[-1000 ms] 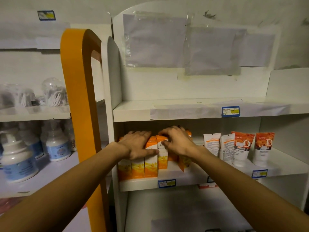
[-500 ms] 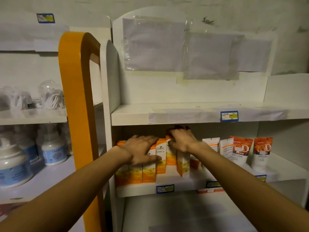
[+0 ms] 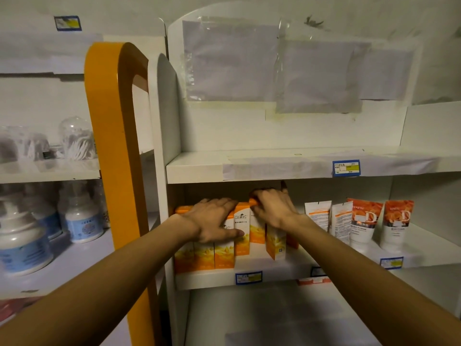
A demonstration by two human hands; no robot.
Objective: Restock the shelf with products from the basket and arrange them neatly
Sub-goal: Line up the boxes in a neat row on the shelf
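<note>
Shelf: a white middle shelf [image 3: 287, 267] is seen below an upper white shelf [image 3: 194, 168]; the products stand on the middle one.
Orange boxes: a row of upright orange-and-white cartons [image 3: 224, 255] is set at the left end of the middle shelf, against the side panel; at least six are counted, the exact number being hidden by the hands. One carton [image 3: 275, 245] at the right end of the row is turned at an angle to the others.
Left hand: the left hand [image 3: 212, 222] is laid flat over the tops of the left cartons, fingers straight and spread, the thumb pressed along their fronts.
Right hand: the right hand [image 3: 273, 208] is curled over the top of a carton [image 3: 257, 229] near the middle of the row, which is gripped at its upper edge.
Tubes: four tubes are stood cap-down to the right of the cartons, two white ones [image 3: 318, 216] and two with orange tops [image 3: 364, 221].
Price tags: four blue-edged tags are counted, one on the upper shelf edge [image 3: 346, 168], two on the middle shelf edge [image 3: 248, 277], and one high at the left [image 3: 67, 22].
Left unit: white pump bottles [image 3: 83, 218] with blue labels are seen on the neighbouring shelves; their count cannot be told because of blur.
Divider: one orange arched post [image 3: 117, 146] is placed between the two units.
</note>
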